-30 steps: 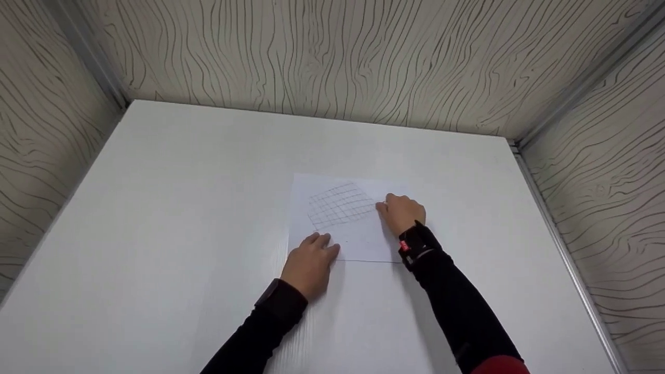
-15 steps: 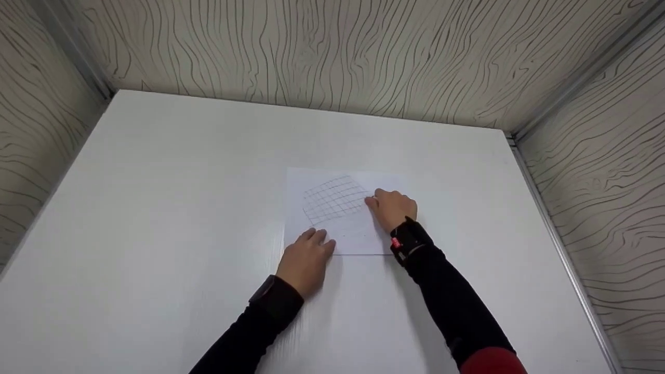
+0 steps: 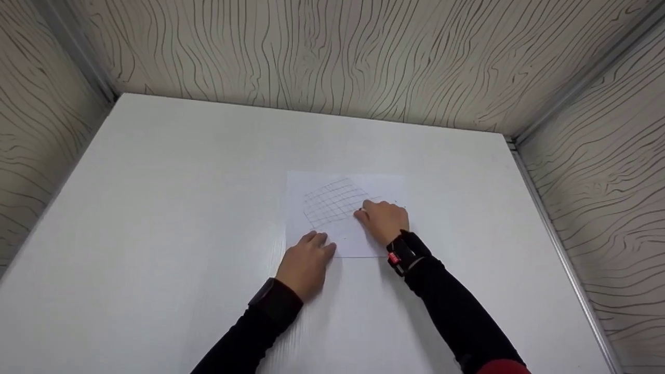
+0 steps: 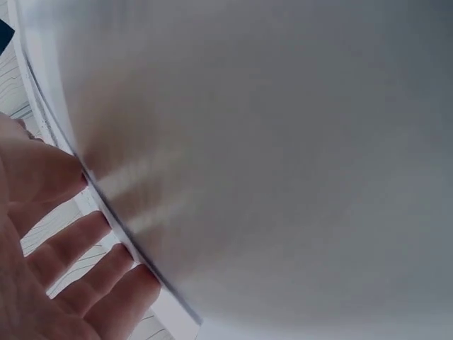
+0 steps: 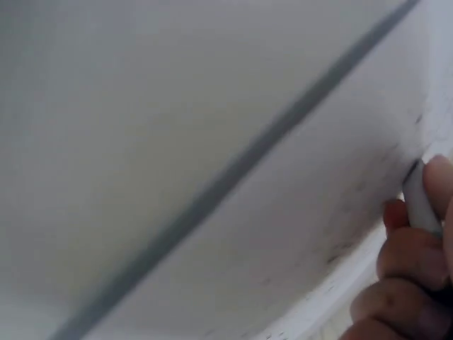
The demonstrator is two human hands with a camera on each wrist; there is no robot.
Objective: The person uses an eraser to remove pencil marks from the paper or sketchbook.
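Left hand (image 3: 306, 265): relaxed, grasping nothing, fingertips on near-left part of paper sheet (image 3: 350, 247); sheet lies on white tabletop (image 3: 197, 208). Right hand (image 3: 384, 221), over sheet's right half, pinches small whitish piece (image 5: 419, 205), probably eraser, beside drawn grid (image 3: 332, 201). Judged: paper light, creases easily, hold at corners; piece light, firm, pinch mid-body. Versus 0.5 s ago: right hand closer to sheet's near edge.

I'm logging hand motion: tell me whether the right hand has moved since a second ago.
Yes: against the table's far edge, the right hand has shifted left and away from it.
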